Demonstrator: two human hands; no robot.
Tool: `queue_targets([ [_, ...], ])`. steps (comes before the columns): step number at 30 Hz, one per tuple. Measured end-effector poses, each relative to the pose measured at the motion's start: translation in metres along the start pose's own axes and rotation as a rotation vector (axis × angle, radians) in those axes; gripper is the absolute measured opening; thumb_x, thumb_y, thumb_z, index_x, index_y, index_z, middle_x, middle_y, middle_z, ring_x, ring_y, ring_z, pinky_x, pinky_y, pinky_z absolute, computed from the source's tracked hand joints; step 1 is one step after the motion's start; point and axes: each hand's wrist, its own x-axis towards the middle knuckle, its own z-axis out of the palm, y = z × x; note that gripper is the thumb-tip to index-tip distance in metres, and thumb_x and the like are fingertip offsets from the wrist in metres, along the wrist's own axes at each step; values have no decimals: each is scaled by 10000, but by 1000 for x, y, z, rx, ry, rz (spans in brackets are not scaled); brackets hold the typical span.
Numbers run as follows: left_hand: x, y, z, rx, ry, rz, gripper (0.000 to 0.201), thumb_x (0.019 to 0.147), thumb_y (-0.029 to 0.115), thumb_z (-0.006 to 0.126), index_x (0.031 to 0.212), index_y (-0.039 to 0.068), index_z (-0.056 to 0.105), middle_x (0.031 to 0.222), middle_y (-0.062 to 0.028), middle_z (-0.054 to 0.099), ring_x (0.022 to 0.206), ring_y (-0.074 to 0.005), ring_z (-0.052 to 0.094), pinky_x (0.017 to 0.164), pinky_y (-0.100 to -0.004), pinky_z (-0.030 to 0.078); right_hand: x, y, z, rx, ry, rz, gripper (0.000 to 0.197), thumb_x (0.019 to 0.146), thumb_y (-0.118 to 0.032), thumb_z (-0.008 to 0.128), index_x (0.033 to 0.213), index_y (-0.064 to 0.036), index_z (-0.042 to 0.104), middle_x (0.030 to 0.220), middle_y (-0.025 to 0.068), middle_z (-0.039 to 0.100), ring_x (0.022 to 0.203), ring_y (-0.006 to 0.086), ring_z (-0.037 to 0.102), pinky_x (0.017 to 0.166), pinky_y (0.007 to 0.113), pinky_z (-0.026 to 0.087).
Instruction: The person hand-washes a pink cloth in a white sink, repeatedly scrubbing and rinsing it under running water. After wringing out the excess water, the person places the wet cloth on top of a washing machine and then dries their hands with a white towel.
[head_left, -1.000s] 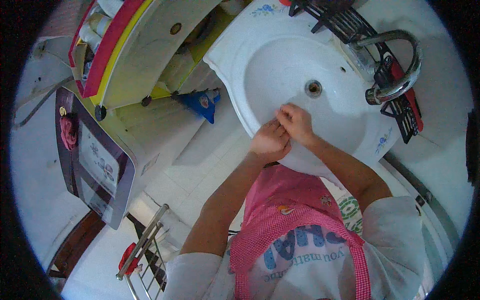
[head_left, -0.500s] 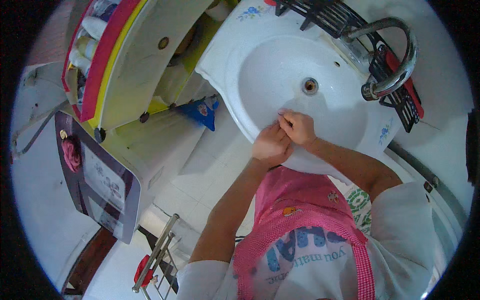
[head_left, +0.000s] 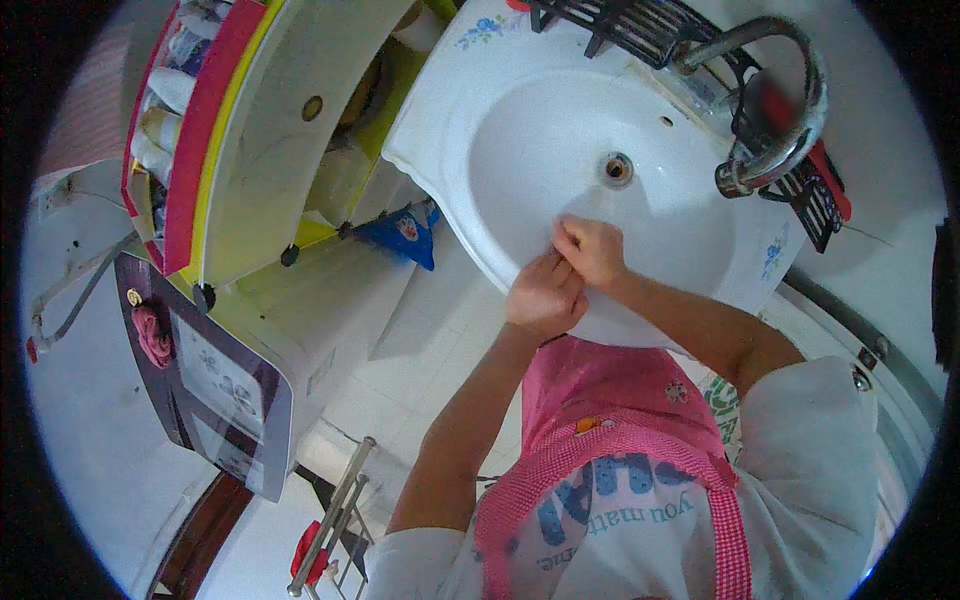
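Over the near rim of a white washbasin (head_left: 690, 235), my two hands meet with their fingers curled together. My left hand (head_left: 545, 298) is closed, knuckles up, and lies against the other. Just above and to its right, my right hand (head_left: 594, 252) is closed too, its thumb and fingers pressed against the left fingers. Whatever they may hold is hidden between them. Beyond them is the round metal drain (head_left: 616, 170) in the bowl. A curved chrome faucet (head_left: 733, 179) hangs at the basin's right side, with no water seen coming from it.
Black slatted racks (head_left: 625, 30) lie along the basin's back edge, with red-handled items at the right. At the left stand a yellow and pink shelf unit (head_left: 255, 150), a blue bag (head_left: 408, 235) and a dark-topped appliance (head_left: 215, 375). A metal rail rack (head_left: 335, 520) stands lower left.
My view has shifted slightly, so the surroundings sit a little differently. Both hands stay together at the near rim, the right fingers tucked in slightly more.
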Motion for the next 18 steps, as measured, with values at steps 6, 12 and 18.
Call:
queue_targets([
  [6, 4, 3, -1, 49, 43, 14, 289, 665, 180, 658, 917, 39, 637, 1120, -127, 600, 1059, -300, 564, 867, -417, 476, 103, 47, 24, -291, 313, -144, 277, 822, -287, 562, 657, -68, 601, 618, 126, 587, 563, 324, 590, 519, 432, 453],
  [12, 3, 4, -6, 33, -36, -37, 296, 665, 173, 646, 929, 39, 636, 1114, -135, 600, 1055, -302, 563, 864, -415, 477, 30, 17, -8, -89, -89, -35, 256, 824, -298, 567, 678, -95, 620, 622, 132, 590, 555, 318, 591, 518, 426, 447],
  [18, 6, 6, -2, 1, 71, 20, 284, 637, 146, 634, 893, 24, 634, 1005, -129, 599, 995, -292, 574, 843, -397, 480, 71, 60, 22, -257, 162, -211, 202, 804, -242, 554, 644, -122, 585, 634, 102, 596, 545, 321, 581, 516, 437, 448],
])
